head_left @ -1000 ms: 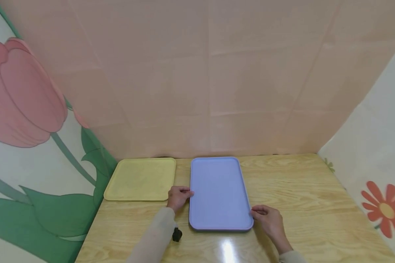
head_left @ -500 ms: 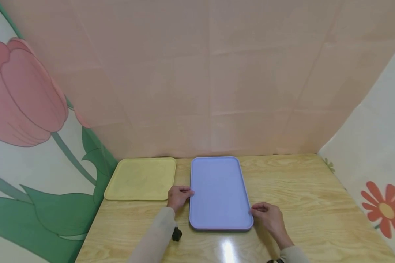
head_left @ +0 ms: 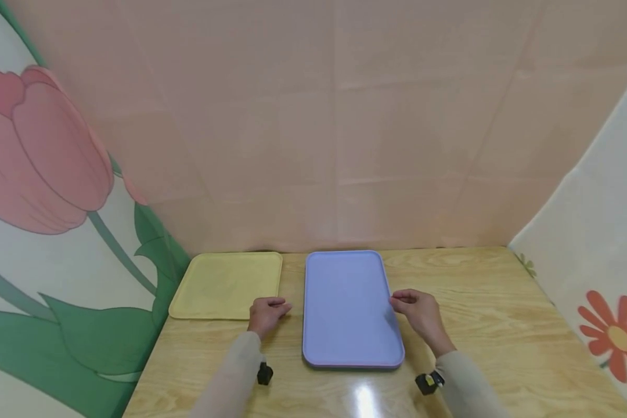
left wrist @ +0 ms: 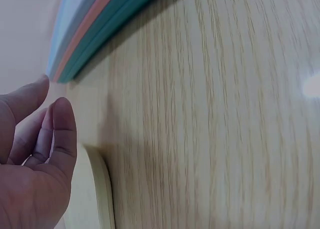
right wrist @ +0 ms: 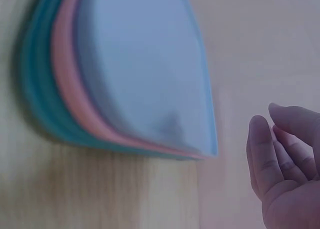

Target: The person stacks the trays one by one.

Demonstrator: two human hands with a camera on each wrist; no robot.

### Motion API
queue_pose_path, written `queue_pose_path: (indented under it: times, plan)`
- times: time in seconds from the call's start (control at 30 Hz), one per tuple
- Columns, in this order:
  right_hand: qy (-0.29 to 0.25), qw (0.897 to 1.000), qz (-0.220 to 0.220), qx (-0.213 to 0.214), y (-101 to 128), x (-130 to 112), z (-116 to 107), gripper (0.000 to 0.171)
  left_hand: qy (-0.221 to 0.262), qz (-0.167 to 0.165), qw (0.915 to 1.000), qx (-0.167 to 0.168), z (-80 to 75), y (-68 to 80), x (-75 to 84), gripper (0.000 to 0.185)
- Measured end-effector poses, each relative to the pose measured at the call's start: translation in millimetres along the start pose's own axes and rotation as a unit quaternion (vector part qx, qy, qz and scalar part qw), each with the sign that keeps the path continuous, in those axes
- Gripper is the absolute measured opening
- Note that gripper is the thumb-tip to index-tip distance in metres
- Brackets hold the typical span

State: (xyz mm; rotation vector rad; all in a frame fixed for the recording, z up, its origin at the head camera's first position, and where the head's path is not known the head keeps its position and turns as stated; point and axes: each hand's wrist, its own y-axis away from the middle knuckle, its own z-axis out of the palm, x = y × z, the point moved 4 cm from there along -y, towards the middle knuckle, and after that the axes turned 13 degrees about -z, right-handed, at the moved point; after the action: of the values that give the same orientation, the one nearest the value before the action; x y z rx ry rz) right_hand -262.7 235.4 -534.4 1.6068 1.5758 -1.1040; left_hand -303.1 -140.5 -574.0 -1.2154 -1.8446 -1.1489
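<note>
A lavender tray [head_left: 352,307] lies lengthwise in the middle of the table, on top of a stack. In the wrist views a pink tray [right wrist: 65,74] and teal layers [right wrist: 37,74] show beneath it. My left hand [head_left: 266,316] hovers left of the stack, its fingers loosely bent with nothing between them. A gap of bare wood separates it from the trays. On the other side, my right hand [head_left: 420,316] is at the stack's right edge in the head view. The right wrist view shows its relaxed fingers [right wrist: 262,154] apart from the trays, holding nothing.
A yellow tray [head_left: 224,284] lies crosswise at the back left, right by my left hand. Behind the wooden table [head_left: 480,325] stands a pinkish wall covering [head_left: 334,145]. Flower-printed panels [head_left: 619,337] border both sides.
My left hand has left the stack's left edge and moved left. The right hand has moved away from me along the right edge. The trays have stayed in place.
</note>
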Motion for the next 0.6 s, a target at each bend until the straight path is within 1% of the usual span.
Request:
queue_pose_path:
  times: [0.27,0.4,0.6]
  plan:
    - [-0.005,1.0,-0.027,-0.002,-21.6,-12.7,21.8,0.022,-0.008,0.001,0.9994,0.034,-19.6,-5.9,-10.3,0.031]
    - [-0.013,0.999,-0.033,-0.004,-26.5,-17.5,31.2,0.02,-0.021,0.007,0.9988,0.045,-29.5,-5.5,-15.0,0.031]
    - [-0.015,0.999,-0.036,-0.009,-29.5,-21.9,41.9,0.019,-0.039,0.028,0.9974,0.053,-40.4,-5.7,-21.8,0.03]
